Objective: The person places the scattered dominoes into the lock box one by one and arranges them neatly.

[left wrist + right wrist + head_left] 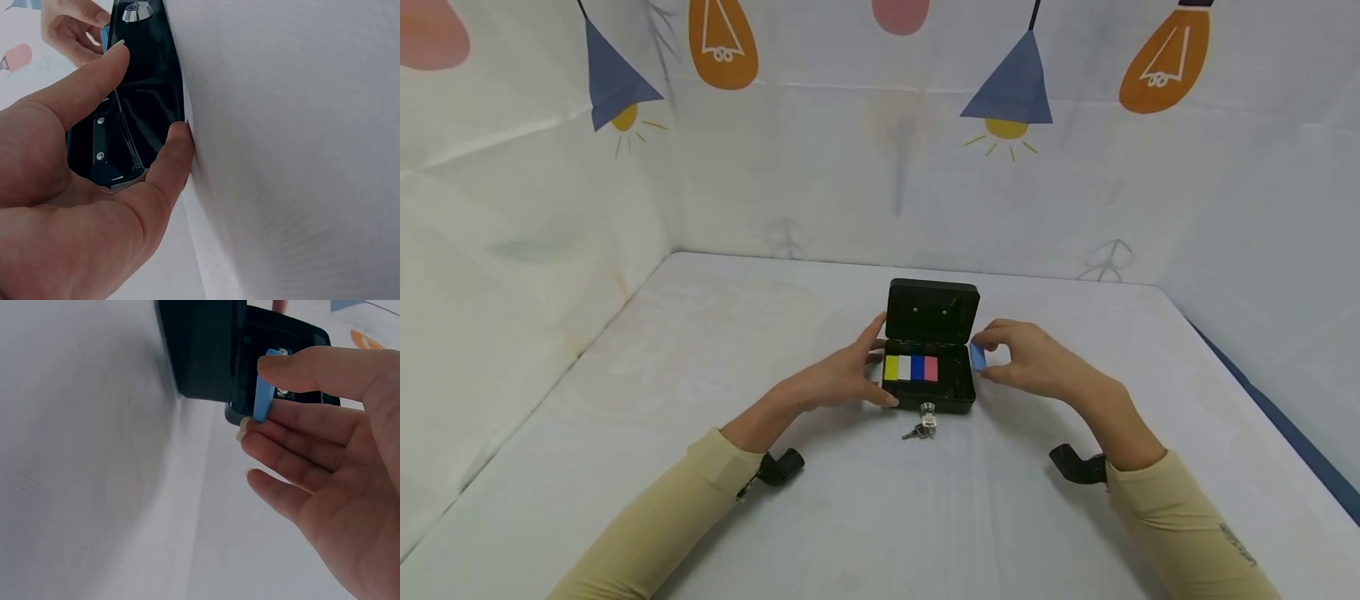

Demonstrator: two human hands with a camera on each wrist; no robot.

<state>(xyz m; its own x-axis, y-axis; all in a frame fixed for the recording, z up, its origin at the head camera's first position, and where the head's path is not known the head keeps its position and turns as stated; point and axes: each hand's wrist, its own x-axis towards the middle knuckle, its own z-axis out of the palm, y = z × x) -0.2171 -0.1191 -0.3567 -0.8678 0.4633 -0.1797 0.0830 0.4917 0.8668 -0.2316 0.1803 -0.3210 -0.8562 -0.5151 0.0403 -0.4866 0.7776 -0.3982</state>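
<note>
A small black cash box [955, 387] stands on the white surface with its lid [933, 310] raised. Yellow, white, dark blue and pink blocks [931, 368] lie in a row inside, at the left. My left hand [838, 377] rests against the box's left side, fingers spread, thumb at the front corner; in the left wrist view its fingers are fairly straight. My right hand [1033, 358] pinches a light blue block [264, 395] between thumb and fingers, just beside the box's right wall. A lock with keys [927, 423] sticks out at the front.
Around the box spreads the white tabletop [865, 517]. White fabric walls [820, 167] printed with lamps and bulbs enclose the back and sides. Each wrist carries a black camera mount [781, 467].
</note>
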